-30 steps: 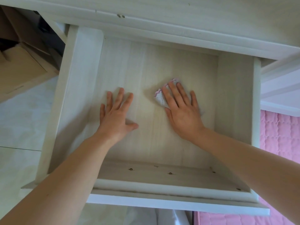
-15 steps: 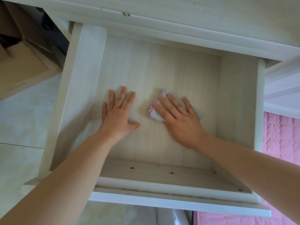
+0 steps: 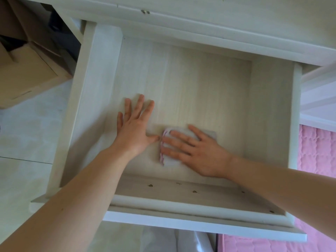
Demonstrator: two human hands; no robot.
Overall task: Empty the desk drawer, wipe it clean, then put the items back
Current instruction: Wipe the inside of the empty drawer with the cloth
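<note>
Head view looks straight down into a pulled-out drawer [image 3: 269,99], a shallow box of pale, whitewashed wood with fine straight grain running front to back along its floor. Its side walls are plain flat boards, and the inner face of the front board shows a few small dark screw heads. Nothing lies in it but a cloth [image 3: 170,158]: a small, soft white pad with a wavy pink edge along its left side, flat on the drawer floor toward the front.

Spread over that cloth is the right hand [image 3: 198,151], palm down, fingers straight and fanned to the left, pressing the fabric flat rather than closing a grip around it. Pink trim peeks out past the fingertips, and a grey corner shows behind the knuckles.

Just beside it the left hand [image 3: 135,129] lies flat on bare wood, released and holding nothing, fingers pointing toward the back of the drawer; its thumb tip nearly meets the cloth's edge.

Above the drawer runs the counter [image 3: 236,17], the same pale wood. A brown cardboard box [image 3: 25,77] sits on the floor at left, and quilted pink fabric [image 3: 316,157] shows at right.
</note>
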